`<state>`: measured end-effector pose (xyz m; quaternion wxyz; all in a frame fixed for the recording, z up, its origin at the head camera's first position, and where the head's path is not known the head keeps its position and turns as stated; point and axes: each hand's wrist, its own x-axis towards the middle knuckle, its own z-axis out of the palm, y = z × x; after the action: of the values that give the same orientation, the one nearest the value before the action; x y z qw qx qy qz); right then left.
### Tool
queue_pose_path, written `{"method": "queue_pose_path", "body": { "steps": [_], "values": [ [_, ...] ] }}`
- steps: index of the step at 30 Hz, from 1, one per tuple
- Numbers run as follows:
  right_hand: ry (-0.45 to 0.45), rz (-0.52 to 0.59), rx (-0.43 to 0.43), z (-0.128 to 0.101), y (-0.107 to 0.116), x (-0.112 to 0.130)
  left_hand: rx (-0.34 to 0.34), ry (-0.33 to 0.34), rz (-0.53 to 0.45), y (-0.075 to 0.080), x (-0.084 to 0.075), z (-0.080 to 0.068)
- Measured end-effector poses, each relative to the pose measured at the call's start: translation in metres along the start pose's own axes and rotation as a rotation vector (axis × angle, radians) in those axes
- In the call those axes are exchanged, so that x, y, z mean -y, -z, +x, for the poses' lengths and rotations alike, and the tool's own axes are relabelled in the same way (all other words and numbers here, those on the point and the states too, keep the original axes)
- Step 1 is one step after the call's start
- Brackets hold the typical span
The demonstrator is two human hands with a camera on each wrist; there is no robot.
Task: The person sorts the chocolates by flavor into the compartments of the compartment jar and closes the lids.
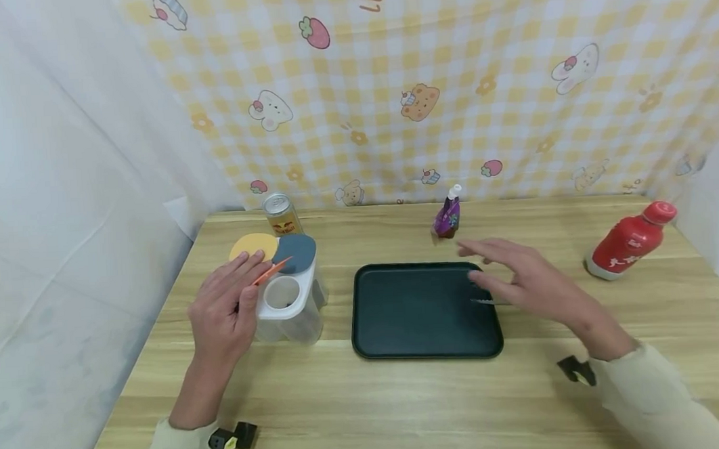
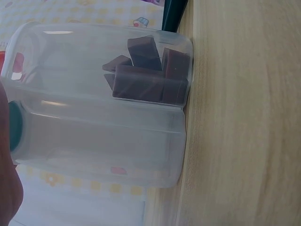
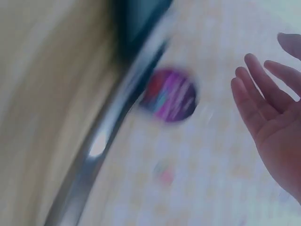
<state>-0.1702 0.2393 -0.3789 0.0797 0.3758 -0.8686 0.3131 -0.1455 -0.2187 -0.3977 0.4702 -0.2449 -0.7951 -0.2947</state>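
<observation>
Left hand (image 1: 226, 313) pinches orange tweezers (image 1: 272, 270) over the clear container (image 1: 291, 308) – brown blocks (image 2: 150, 70) inside, left of the dark tray (image 1: 422, 313). Right hand (image 1: 521, 280) hovers over the tray's right edge – fingers spread, holding nothing.

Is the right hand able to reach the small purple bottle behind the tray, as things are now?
Probably yes. The right hand hovers open over the far right corner of the dark tray, and the purple bottle stands just beyond that corner. Nothing lies between the fingertips and the bottle.
</observation>
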Motion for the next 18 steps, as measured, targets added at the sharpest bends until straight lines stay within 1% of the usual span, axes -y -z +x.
{"method": "queue_pose_path", "body": {
  "steps": [4, 8, 13, 18],
  "values": [
    [0.134, 0.144, 0.000, 0.042, -0.023, 0.027, 0.011, 0.005, 0.007, -0.001, -0.001, 0.000],
    [0.214, 0.261, 0.011, 0.080, -0.049, 0.050, 0.021, 0.008, 0.007, -0.001, -0.001, 0.000],
    [0.212, 0.312, 0.020, 0.115, -0.079, 0.073, 0.025, 0.001, 0.000, 0.000, -0.001, 0.000],
    [0.190, 0.353, -0.001, 0.137, -0.098, 0.092, 0.046, 0.003, 0.009, 0.002, -0.002, -0.001]
  ]
}}
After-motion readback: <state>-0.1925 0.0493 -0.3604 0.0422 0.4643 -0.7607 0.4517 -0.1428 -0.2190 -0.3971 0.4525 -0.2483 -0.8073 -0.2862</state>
